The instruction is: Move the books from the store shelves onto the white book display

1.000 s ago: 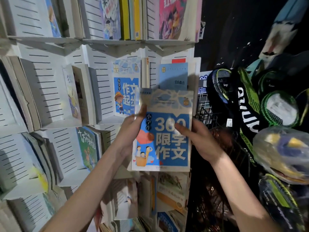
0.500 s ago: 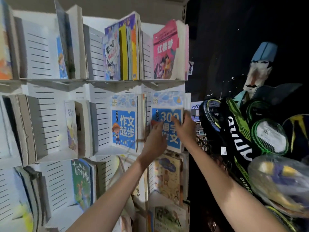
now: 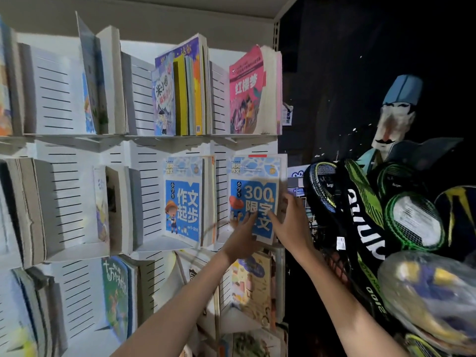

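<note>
Blue "300" book point(image 3: 257, 199) upright in white display point(image 3: 64, 176).

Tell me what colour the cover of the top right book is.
Pink, with red and white print, on the top right book; the head view shows it.

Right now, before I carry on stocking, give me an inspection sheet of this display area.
Surface: white book display, slotted panels, angled pockets in three visible tiers.
Job's things: blue "300" book standing in the middle tier's rightmost pocket, cover facing out; matching blue book in the pocket to its left.
Clutter: pink book and a mixed row of books in the top tier; other pockets part filled.
Hands: left hand and right hand lie with straight fingers against the "300" book's cover.
Cables: nothing seen.
Surroundings: bagged rackets hang close on the right; dark poster of a figure behind.
</note>
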A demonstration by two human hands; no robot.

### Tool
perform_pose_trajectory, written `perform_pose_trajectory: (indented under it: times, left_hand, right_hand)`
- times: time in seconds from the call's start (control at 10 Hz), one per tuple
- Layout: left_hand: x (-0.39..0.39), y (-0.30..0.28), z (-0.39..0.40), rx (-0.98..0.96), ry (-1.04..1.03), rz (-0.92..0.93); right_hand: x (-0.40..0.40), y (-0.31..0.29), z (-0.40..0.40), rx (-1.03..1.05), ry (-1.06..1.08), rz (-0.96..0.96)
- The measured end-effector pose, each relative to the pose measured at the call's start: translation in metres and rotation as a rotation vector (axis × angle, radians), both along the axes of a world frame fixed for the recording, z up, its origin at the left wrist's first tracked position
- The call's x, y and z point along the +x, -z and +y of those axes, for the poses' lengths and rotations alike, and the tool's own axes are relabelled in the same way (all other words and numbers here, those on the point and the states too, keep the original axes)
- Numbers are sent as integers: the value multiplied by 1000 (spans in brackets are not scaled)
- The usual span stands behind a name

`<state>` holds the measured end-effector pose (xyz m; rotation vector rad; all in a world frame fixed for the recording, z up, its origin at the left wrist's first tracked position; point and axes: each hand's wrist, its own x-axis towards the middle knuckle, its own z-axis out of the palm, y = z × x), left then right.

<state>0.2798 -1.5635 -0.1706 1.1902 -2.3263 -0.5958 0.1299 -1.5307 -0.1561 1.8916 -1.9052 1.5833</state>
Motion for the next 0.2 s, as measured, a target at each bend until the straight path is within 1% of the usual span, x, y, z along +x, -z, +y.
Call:
perform_pose_trajectory:
  times: [0.1, 0.2]
  left_hand:
    - [0, -2, 0, -8, -38, 20]
    - [7, -6, 10, -9, -86, 58]
  right_hand:
    - [-4, 5, 10, 4, -21, -17]
    - [-2, 8, 21, -66, -20, -7]
